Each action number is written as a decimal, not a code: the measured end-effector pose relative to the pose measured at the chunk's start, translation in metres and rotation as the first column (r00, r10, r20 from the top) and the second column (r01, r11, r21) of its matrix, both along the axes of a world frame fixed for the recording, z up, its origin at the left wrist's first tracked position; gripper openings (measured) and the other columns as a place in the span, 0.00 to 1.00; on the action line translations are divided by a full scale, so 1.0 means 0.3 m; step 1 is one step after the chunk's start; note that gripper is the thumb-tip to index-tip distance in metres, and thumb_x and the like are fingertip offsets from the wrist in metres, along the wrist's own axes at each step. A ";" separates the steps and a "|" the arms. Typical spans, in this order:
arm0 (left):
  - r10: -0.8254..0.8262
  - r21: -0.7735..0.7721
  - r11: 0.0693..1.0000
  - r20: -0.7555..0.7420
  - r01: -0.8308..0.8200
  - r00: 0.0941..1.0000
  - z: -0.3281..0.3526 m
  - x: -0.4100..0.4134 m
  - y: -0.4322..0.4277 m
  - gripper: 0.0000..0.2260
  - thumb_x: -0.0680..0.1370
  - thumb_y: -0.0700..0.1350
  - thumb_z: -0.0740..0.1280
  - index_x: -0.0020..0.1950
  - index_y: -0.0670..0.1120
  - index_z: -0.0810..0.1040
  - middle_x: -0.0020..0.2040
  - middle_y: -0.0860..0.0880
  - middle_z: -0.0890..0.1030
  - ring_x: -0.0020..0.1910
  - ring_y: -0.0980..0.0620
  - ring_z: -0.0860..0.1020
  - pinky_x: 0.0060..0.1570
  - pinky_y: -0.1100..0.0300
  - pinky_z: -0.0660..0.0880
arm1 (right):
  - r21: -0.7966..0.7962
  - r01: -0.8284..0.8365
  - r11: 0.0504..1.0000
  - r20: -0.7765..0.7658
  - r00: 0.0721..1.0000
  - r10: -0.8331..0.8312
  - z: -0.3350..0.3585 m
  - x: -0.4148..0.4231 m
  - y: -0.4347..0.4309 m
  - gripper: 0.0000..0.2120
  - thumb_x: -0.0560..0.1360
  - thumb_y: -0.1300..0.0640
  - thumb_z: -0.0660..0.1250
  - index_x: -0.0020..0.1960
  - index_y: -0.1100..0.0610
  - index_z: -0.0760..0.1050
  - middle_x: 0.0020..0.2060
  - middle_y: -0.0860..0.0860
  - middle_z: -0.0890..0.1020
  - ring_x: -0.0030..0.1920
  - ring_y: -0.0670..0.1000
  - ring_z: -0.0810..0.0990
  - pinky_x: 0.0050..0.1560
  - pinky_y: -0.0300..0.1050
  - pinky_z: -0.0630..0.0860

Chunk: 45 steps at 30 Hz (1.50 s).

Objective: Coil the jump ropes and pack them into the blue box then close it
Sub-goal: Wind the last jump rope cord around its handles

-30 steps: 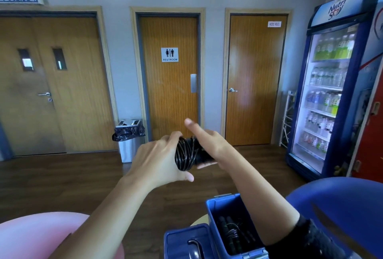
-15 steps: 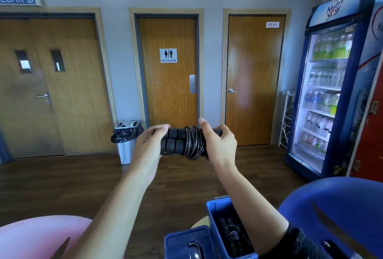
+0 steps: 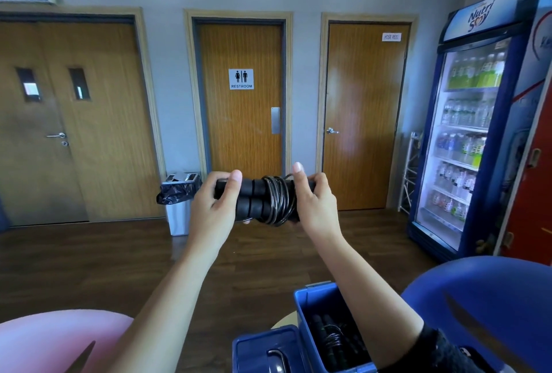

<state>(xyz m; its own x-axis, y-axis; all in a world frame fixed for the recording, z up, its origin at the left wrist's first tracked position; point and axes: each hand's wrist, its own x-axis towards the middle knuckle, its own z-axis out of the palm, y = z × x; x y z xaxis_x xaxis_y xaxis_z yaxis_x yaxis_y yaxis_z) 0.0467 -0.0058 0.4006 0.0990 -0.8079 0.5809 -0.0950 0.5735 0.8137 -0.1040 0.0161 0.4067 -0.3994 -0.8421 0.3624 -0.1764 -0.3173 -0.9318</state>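
Observation:
A black jump rope, its cord wound tightly round two foam handles laid side by side, is held level in front of me at chest height. My left hand grips the handles' left end, thumb on top. My right hand grips the right end beside the coil. Below, at the bottom edge, the blue box stands open with another coiled black rope inside. Its blue lid with a black handle lies to the left of the box.
A pink rounded seat is at the lower left and a blue one at the lower right. A bin with a black bag stands by the far wall. A drinks fridge fills the right side.
The bundle has been turned from end-on to level and raised slightly. My right hand moved from pointing over the coil to gripping its right end.

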 end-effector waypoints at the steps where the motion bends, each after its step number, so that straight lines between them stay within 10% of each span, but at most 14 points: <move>1: -0.039 0.036 0.998 -0.051 0.041 0.998 0.002 0.003 -0.009 0.11 0.78 0.56 0.64 0.43 0.50 0.77 0.39 0.54 0.78 0.38 0.59 0.79 0.35 0.64 0.76 | 0.027 0.006 1.000 -0.014 1.000 -0.005 0.012 -0.001 0.001 0.26 0.76 0.34 0.54 0.54 0.57 0.70 0.40 0.50 0.77 0.44 0.51 0.80 0.50 0.56 0.79; 4: -0.017 0.027 0.999 -0.058 0.018 0.998 -0.001 0.017 -0.042 0.11 0.74 0.61 0.66 0.39 0.56 0.79 0.39 0.59 0.80 0.45 0.55 0.78 0.50 0.57 0.75 | 0.175 0.004 0.985 -0.036 0.999 0.003 0.038 -0.010 -0.007 0.33 0.78 0.34 0.47 0.68 0.58 0.69 0.55 0.54 0.78 0.57 0.51 0.76 0.62 0.52 0.70; 7: 0.000 -0.008 1.000 -0.062 0.000 0.998 -0.003 0.018 -0.042 0.14 0.71 0.64 0.65 0.41 0.56 0.79 0.41 0.58 0.80 0.48 0.54 0.78 0.55 0.50 0.75 | 0.268 -0.061 0.961 -0.006 0.998 0.065 0.039 -0.017 -0.024 0.33 0.77 0.32 0.47 0.54 0.59 0.75 0.47 0.60 0.80 0.46 0.54 0.81 0.52 0.51 0.80; 10: -0.052 0.039 0.998 -0.108 0.056 0.993 0.001 0.006 -0.023 0.12 0.75 0.60 0.66 0.42 0.53 0.79 0.44 0.54 0.81 0.45 0.52 0.81 0.48 0.47 0.79 | 0.209 -0.061 0.976 0.033 0.998 0.055 0.026 -0.019 -0.029 0.30 0.77 0.32 0.51 0.47 0.58 0.74 0.35 0.55 0.78 0.29 0.51 0.79 0.24 0.38 0.73; 17: -0.176 0.352 0.908 -0.169 0.226 0.970 0.040 -0.039 -0.006 0.11 0.77 0.55 0.68 0.45 0.47 0.77 0.47 0.42 0.83 0.39 0.40 0.84 0.35 0.49 0.82 | -0.072 0.082 0.994 -0.030 0.996 -0.084 -0.018 -0.054 -0.031 0.21 0.80 0.41 0.56 0.33 0.53 0.64 0.26 0.48 0.67 0.28 0.45 0.65 0.33 0.40 0.65; 26: 0.012 0.058 0.998 -0.016 -0.011 1.000 -0.026 -0.194 -0.019 0.10 0.76 0.51 0.69 0.43 0.45 0.78 0.37 0.45 0.81 0.27 0.49 0.80 0.26 0.48 0.79 | -0.011 0.047 0.999 -0.028 0.999 -0.047 -0.044 -0.197 -0.060 0.17 0.81 0.40 0.51 0.44 0.48 0.72 0.33 0.53 0.75 0.36 0.55 0.76 0.41 0.61 0.78; 35: 0.048 0.222 0.975 -0.137 -0.017 0.989 -0.155 -0.392 -0.043 0.10 0.77 0.50 0.69 0.40 0.46 0.78 0.39 0.48 0.80 0.29 0.52 0.81 0.24 0.56 0.78 | 0.292 0.004 0.956 -0.036 0.999 0.006 -0.149 -0.412 -0.102 0.33 0.75 0.29 0.49 0.58 0.57 0.70 0.47 0.57 0.79 0.43 0.56 0.82 0.36 0.48 0.80; 42: 0.215 0.409 0.910 -0.325 -0.068 0.921 -0.339 -0.545 -0.087 0.12 0.74 0.57 0.69 0.36 0.51 0.78 0.39 0.47 0.82 0.41 0.43 0.82 0.41 0.47 0.80 | 0.455 -0.242 0.857 0.359 0.931 0.072 -0.269 -0.536 -0.116 0.57 0.48 0.25 0.72 0.68 0.52 0.61 0.63 0.56 0.74 0.61 0.60 0.77 0.62 0.61 0.74; 45: 0.247 0.456 0.888 -0.367 -0.058 0.897 -0.417 -0.623 -0.080 0.11 0.76 0.57 0.67 0.40 0.51 0.77 0.42 0.49 0.83 0.48 0.44 0.82 0.51 0.47 0.78 | 0.381 -0.393 0.837 0.537 0.831 0.145 -0.348 -0.537 -0.089 0.45 0.58 0.38 0.79 0.65 0.59 0.65 0.58 0.59 0.79 0.54 0.61 0.83 0.55 0.59 0.80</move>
